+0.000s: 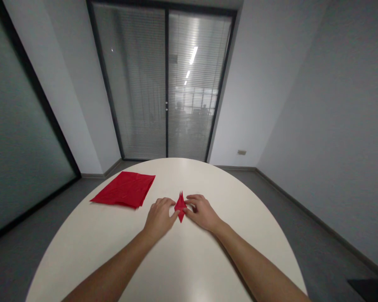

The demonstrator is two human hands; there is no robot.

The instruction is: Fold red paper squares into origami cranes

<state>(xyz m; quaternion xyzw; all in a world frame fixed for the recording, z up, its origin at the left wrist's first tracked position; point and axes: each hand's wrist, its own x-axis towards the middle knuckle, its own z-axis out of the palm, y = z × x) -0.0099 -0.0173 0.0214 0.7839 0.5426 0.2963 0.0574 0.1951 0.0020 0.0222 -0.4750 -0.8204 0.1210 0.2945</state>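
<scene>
A small folded red paper piece (180,205), pointed at both ends, lies on the round white table (189,260) between my hands. My left hand (160,216) rests on the table with its fingers curled, thumb and fingertips pinching the paper's left edge. My right hand (202,211) mirrors it, fingers bent and pressing the paper's right edge. Both forearms reach in from the near edge.
A stack of flat red paper sheets (124,189) lies on the table to the far left of my hands. Beyond the table are a grey floor, white walls and a glass door with blinds (166,84).
</scene>
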